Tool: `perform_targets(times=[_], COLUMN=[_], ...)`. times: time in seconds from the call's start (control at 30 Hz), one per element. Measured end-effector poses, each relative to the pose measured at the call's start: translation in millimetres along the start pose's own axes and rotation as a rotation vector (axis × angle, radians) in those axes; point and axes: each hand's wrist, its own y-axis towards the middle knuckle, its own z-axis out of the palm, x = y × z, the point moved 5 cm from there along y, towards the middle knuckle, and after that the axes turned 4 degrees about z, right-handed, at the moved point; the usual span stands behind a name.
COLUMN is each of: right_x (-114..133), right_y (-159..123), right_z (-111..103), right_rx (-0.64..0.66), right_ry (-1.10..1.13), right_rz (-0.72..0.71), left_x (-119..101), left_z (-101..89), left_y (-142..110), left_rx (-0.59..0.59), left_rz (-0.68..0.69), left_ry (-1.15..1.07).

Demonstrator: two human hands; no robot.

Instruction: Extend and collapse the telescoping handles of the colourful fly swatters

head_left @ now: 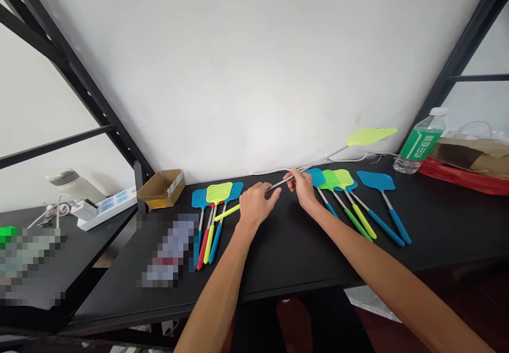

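Observation:
Both my hands hold one yellow-green fly swatter (368, 136) above the black table, its metal rod stretched out long and slanting up to the right. My left hand (256, 204) is closed around the lower rod by the handle. Farther up, the fingers of my right hand (301, 185) pinch the rod. Left of my hands lies a group of fly swatters with blue, red and yellow-green handles, a yellow-green swatter (219, 193) on top. To the right lie several more, among them a green swatter (329, 179) and, set apart, a blue swatter (376, 180).
An open cardboard box (161, 190) and a white power strip (109, 208) stand at the left. A bottle with a green label (421, 141) stands at the right, beside a red bag (457, 176) with brown paper. The black table (294, 252) runs along a white wall.

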Motion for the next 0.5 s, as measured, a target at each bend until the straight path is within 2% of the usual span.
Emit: perform_targets(times=[0.23,0.5], right_x=[6.0,4.9], right_y=[-6.3,-7.7], right_z=[5.1,7.3], right_rx=[0.036,0.053], right_ry=[-0.128,-0.15], right_rz=[-0.054,-0.038], left_x=[5.2,2.4], left_z=[-5.2,-6.1], left_y=[0.7,0.0], left_rx=[-0.035,-0.04], left_rz=[-0.016,0.003], left_ry=[0.018,0.039])
